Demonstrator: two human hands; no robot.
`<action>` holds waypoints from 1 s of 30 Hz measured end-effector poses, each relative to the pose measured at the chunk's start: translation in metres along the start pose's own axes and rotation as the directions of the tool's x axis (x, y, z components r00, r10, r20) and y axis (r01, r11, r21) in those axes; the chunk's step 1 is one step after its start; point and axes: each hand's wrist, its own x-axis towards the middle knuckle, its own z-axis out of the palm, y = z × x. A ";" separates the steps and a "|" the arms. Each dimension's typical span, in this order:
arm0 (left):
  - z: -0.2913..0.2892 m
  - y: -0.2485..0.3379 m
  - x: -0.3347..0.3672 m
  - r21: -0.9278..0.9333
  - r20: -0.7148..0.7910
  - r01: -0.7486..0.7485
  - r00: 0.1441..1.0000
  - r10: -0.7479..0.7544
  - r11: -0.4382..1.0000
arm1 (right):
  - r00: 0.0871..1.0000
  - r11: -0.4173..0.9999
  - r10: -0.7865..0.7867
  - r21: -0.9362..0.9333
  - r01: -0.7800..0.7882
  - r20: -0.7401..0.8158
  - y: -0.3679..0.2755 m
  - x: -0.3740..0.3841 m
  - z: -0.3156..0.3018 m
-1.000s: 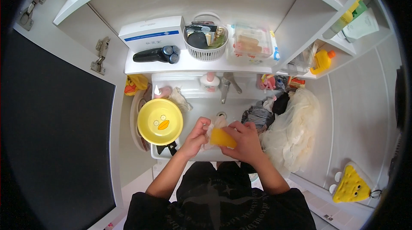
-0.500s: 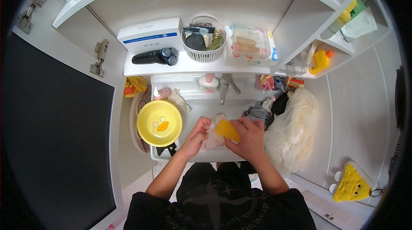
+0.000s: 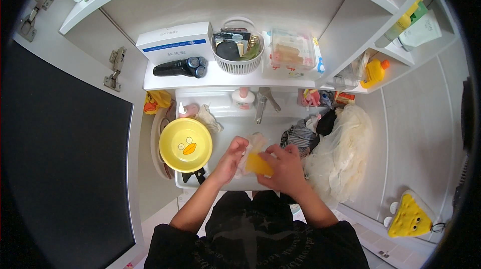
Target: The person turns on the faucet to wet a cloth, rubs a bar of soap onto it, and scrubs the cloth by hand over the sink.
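Observation:
My left hand [image 3: 232,161] grips a small, thin, pale pink cloth [image 3: 257,141] by its left side, over the white sink [image 3: 228,118]. In my right hand [image 3: 286,167] is a yellow block [image 3: 258,163], blurred by motion, its fingers closed over the right end. The block lies against the cloth; whether it is a soap bar or a brush I cannot make out. Left of my left hand stands a yellow basin [image 3: 173,163] with a duck face. Beyond my right hand is a bunched striped grey cloth [image 3: 299,135].
Behind the sink are a tap [image 3: 261,106] and a white pump bottle [image 3: 243,99]. A heap of cream sheer fabric [image 3: 343,153] fills the right side. Above, a shelf holds a black shaver [image 3: 180,67], a white box [image 3: 175,38] and a basket [image 3: 239,63]. An opened cabinet door [image 3: 65,153] stands left.
The yellow block has moved slightly left and toward me across the cloth, with my right hand following. My left hand has barely moved and keeps its hold.

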 end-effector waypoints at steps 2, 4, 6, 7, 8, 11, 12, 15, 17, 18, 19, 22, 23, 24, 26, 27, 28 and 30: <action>-0.003 -0.003 0.000 -0.007 -0.013 0.010 1.000 -0.010 1.000 | 0.996 0.997 -0.070 0.035 0.069 0.046 -0.001 -0.001 0.001; -0.003 -0.004 0.000 -0.014 -0.025 0.022 0.999 -0.022 1.000 | 0.999 1.000 -0.014 -0.016 0.015 0.045 0.005 0.000 -0.002; -0.001 -0.003 0.000 -0.063 0.037 0.053 0.998 -0.051 0.997 | 0.999 0.999 0.036 -0.034 -0.036 -0.001 0.013 0.003 -0.005; -0.004 -0.004 0.000 -0.062 0.037 0.054 0.998 -0.052 0.997 | 0.996 0.995 0.080 -0.048 -0.083 -0.046 0.017 0.005 -0.007; -0.009 -0.006 -0.001 -0.119 0.087 0.058 0.995 -0.047 0.991 | 0.996 0.995 0.081 -0.047 -0.083 -0.047 0.021 0.007 -0.007; -0.008 -0.006 -0.001 -0.239 0.119 0.058 0.992 -0.030 0.969 | 0.988 0.996 0.086 -0.016 -0.089 -0.131 0.029 0.012 -0.007; -0.006 -0.006 -0.001 -0.302 0.101 0.050 0.995 -0.020 0.952 | 0.987 0.996 0.083 -0.008 -0.085 -0.137 0.028 0.012 -0.007; 0.000 -0.001 0.001 -0.349 0.137 0.086 0.990 -0.040 0.933 | 0.995 0.996 0.065 0.072 -0.060 -0.081 0.019 0.008 -0.006; -0.004 -0.006 0.000 -0.288 0.120 0.077 0.992 -0.044 0.954 | 0.999 0.988 0.044 0.146 -0.041 -0.018 0.013 0.007 -0.008; -0.005 -0.008 0.000 -0.226 0.104 0.069 0.994 -0.047 0.972 | 0.998 0.987 0.020 0.160 -0.030 0.066 0.010 0.007 -0.013; -0.003 -0.006 0.000 -0.226 0.105 0.071 0.993 -0.048 0.971 | 0.989 0.985 -0.003 0.174 -0.023 0.148 0.008 0.007 -0.015; 0.006 -0.004 0.000 -0.241 0.100 0.045 0.995 -0.021 0.970 | 0.998 0.997 -0.025 0.071 0.021 0.066 0.007 0.006 -0.005; 0.008 -0.003 0.001 -0.243 0.104 0.040 0.994 -0.015 0.969 | 0.998 0.997 -0.026 0.071 0.021 0.065 0.009 0.006 -0.006; 0.009 -0.003 0.001 -0.245 0.109 0.036 0.994 -0.009 0.969 | 0.999 0.998 0.005 0.060 -0.008 0.039 0.013 0.007 -0.007; 0.009 -0.001 0.001 -0.240 0.111 0.036 0.994 -0.010 0.970 | 0.999 0.998 0.033 0.052 -0.034 0.013 0.016 0.009 -0.010; 0.009 0.001 0.001 -0.235 0.114 0.039 0.993 -0.012 0.971 | 0.999 0.997 0.038 0.066 -0.039 0.014 0.017 0.011 -0.013; 0.010 0.003 0.001 -0.235 0.117 0.040 0.993 -0.013 0.971 | 0.999 0.996 0.046 0.078 -0.047 0.014 0.017 0.012 -0.015; 0.012 0.008 0.002 -0.266 0.096 0.088 0.993 -0.065 0.960 | 0.998 0.995 0.058 0.077 -0.058 -0.004 0.022 0.012 -0.016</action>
